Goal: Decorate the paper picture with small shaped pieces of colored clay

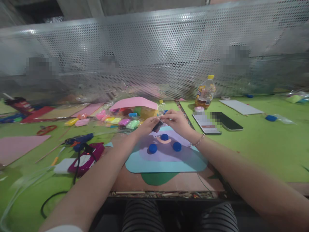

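My left hand [150, 125] is closed round a small dark lump [157, 127], whose kind I cannot make out. Right beside it, my right hand [177, 121] has its thumb and fingers pinched together at the top of the lump; what sits between them is too small to name. Below both hands lies a light blue paper sheet [135, 164] with rounded corners, carrying a lilac paper piece [164, 156]. On the lilac are three blue round caps [177, 147] and a curved peach strip [164, 140]. A green paper shape [159, 178] sticks out underneath.
Coloured clay packets [124, 122] and pink paper [134, 103] lie behind my hands. To the left are a glue gun [82, 138], a magenta device [89, 159] with cables, and scissors [46, 130]. Phones [206, 124] and a yellow-capped bottle [205, 93] are at right. A perforated metal screen [154, 48] stands behind.
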Demonstrator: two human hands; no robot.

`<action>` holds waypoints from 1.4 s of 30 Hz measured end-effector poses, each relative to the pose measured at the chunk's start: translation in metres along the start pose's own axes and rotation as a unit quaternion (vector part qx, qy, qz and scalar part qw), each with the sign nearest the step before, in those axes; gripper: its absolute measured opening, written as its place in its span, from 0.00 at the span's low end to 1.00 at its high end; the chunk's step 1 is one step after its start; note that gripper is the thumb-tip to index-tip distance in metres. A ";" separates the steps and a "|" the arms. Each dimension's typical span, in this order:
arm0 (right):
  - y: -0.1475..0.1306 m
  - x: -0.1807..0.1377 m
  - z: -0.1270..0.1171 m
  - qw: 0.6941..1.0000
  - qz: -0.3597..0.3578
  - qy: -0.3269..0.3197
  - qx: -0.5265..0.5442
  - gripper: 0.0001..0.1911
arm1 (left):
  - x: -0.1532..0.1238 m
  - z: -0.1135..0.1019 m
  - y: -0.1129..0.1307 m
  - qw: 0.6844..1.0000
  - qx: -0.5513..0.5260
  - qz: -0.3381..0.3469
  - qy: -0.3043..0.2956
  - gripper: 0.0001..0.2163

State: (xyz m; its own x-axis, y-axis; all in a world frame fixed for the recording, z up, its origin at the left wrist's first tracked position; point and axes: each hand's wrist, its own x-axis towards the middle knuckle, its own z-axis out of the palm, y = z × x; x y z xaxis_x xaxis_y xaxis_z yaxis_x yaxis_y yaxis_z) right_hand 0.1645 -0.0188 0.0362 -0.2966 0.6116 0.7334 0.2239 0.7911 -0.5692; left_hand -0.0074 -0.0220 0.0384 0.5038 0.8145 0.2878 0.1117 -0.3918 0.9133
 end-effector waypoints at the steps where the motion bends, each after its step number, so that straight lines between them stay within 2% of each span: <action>1: 0.002 0.001 0.000 1.000 0.013 -0.004 0.017 0.09 | 0.000 0.001 0.000 1.000 0.003 -0.003 0.003 0.26; 5: 0.007 0.002 -0.001 0.989 0.106 -0.036 0.094 0.10 | -0.002 0.003 0.002 1.000 0.023 -0.014 0.004 0.27; 8: 0.004 0.001 0.001 0.979 0.159 -0.028 0.121 0.11 | -0.002 0.005 0.004 0.999 0.036 -0.016 0.005 0.27; 13: -0.004 0.002 0.001 0.987 0.131 0.002 0.094 0.12 | -0.004 0.011 0.007 0.999 0.035 -0.006 0.000 0.27; 17: -0.005 0.004 -0.002 0.987 0.121 -0.001 0.102 0.09 | -0.006 0.014 0.012 0.998 0.051 0.005 0.028 0.27; 21: -0.005 0.004 -0.001 0.981 0.158 -0.007 0.109 0.08 | -0.006 0.014 0.011 0.997 0.056 0.016 0.056 0.25; 26: 0.000 -0.001 0.004 0.964 0.209 0.029 0.160 0.10 | -0.004 0.012 0.004 0.998 0.045 0.014 0.043 0.26; 33: -0.008 -0.003 0.007 0.972 0.195 0.051 0.117 0.12 | -0.006 0.016 0.008 0.999 0.029 0.008 0.038 0.26; 37: -0.017 -0.002 0.008 0.971 0.216 0.077 0.068 0.12 | -0.006 0.017 0.010 0.998 0.042 -0.001 0.052 0.25; 42: -0.010 -0.001 0.008 0.964 0.218 0.095 0.120 0.11 | -0.006 0.016 0.009 0.997 0.048 0.008 0.058 0.27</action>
State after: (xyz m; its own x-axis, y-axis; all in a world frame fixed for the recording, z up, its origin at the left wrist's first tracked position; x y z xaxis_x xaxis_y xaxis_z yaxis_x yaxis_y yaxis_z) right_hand 0.1552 -0.0273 0.0382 -0.0413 0.8939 0.4464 0.0616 0.4482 -0.8918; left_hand 0.0046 -0.0372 0.0400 0.4047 0.8497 0.3379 0.1883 -0.4390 0.8785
